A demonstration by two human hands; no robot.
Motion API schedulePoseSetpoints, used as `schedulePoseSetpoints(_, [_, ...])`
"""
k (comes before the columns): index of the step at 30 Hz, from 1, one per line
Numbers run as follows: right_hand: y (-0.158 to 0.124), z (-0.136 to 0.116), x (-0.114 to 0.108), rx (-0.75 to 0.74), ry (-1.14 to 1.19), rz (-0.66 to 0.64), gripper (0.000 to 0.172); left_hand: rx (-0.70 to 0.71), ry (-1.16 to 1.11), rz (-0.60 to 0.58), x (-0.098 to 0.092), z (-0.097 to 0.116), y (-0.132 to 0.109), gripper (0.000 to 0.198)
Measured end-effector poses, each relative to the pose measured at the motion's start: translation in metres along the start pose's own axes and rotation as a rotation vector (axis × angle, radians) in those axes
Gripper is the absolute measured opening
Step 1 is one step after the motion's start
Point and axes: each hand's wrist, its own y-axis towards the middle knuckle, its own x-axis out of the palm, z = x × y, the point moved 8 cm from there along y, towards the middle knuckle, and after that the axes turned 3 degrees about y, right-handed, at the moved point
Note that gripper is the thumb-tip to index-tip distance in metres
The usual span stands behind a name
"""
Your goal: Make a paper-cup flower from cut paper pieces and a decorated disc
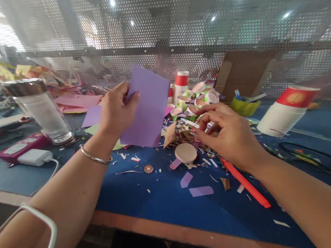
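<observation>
My left hand is closed on a sheet of purple paper, thumb on the near face, holding it tilted above the table. Over a heap of paper scraps my right hand hovers with bent fingers and a gap between thumb and fingers. A slim white stick, perhaps a pen, ends at its fingertips; whether they touch it I cannot tell. Below the hand lies a red pen-like stick. A round beige disc and purple paper offcuts lie in front of the heap.
A clear water bottle, a magenta box and a white charger stand at left. Paper cups are at right and back. Behind are a cardboard box and a perforated metal screen. A cable lies at right.
</observation>
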Motion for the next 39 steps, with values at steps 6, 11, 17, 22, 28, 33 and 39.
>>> schedulePoseSetpoints(6, [-0.004,-0.017,-0.006,-0.120,0.016,0.103,0.013,0.085,0.055,0.069,-0.007,0.044,-0.011,0.033])
schedulePoseSetpoints(11, [-0.004,-0.015,-0.003,-0.083,0.073,0.112,0.015,0.282,0.040,-0.064,0.010,0.077,-0.022,0.017])
schedulePoseSetpoints(17, [-0.005,-0.015,-0.014,-0.103,-0.019,0.256,0.017,0.222,0.027,-0.021,0.008,0.077,-0.019,0.025])
schedulePoseSetpoints(22, [-0.004,-0.012,-0.013,-0.097,0.041,0.249,0.010,0.265,-0.011,-0.091,0.011,0.082,-0.020,0.027])
schedulePoseSetpoints(28, [-0.005,-0.016,-0.023,-0.093,-0.067,0.337,0.018,0.255,-0.025,-0.061,0.008,0.080,-0.019,0.031])
schedulePoseSetpoints(33, [-0.003,-0.013,-0.023,-0.101,0.010,0.317,0.032,0.230,-0.082,-0.069,0.009,0.079,-0.018,0.028])
schedulePoseSetpoints(39, [0.003,0.012,0.004,0.132,0.073,-0.015,0.024,-0.087,0.035,0.113,-0.001,-0.003,-0.002,0.021])
